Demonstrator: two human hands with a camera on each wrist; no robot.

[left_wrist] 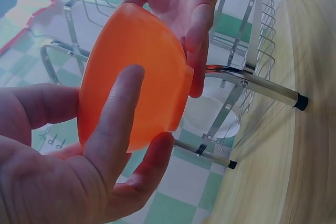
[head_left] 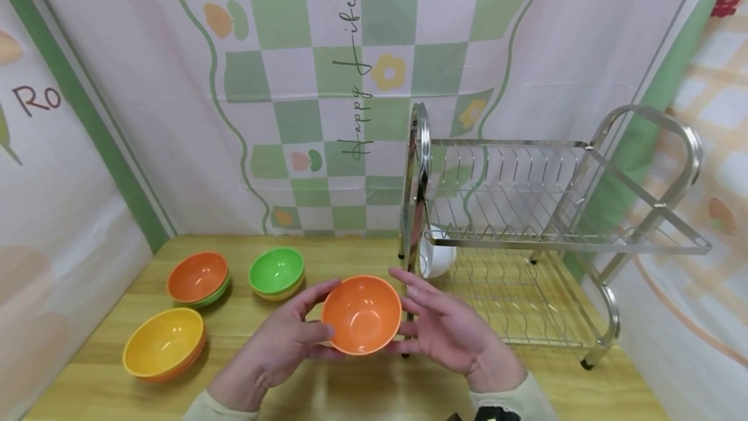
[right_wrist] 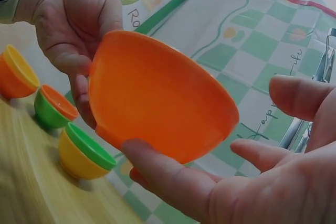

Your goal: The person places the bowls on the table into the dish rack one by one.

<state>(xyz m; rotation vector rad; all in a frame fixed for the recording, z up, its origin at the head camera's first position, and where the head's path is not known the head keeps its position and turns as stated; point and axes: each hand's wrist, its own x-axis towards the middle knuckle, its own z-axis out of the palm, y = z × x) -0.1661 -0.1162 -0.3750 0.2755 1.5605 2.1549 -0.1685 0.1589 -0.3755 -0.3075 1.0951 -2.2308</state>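
Note:
An orange bowl (head_left: 362,317) is held up above the table, its inside facing the head camera. My left hand (head_left: 280,349) grips its left side, the thumb at the rim and the fingers against the outer wall, as the left wrist view also shows. At the bowl's right side is my right hand (head_left: 450,330), its fingers spread. In the right wrist view, a fingertip of the right hand (right_wrist: 252,182) touches the bowl (right_wrist: 157,93) near its base, while the thumb stands apart from it.
To the left stand nested bowls: an orange bowl (head_left: 197,278) in a green one, a green bowl (head_left: 276,271) in a yellow one, and a yellow bowl (head_left: 163,343) in an orange one. A two-tier metal dish rack (head_left: 514,244) stands right, with white dishware (head_left: 437,258) on its lower tier.

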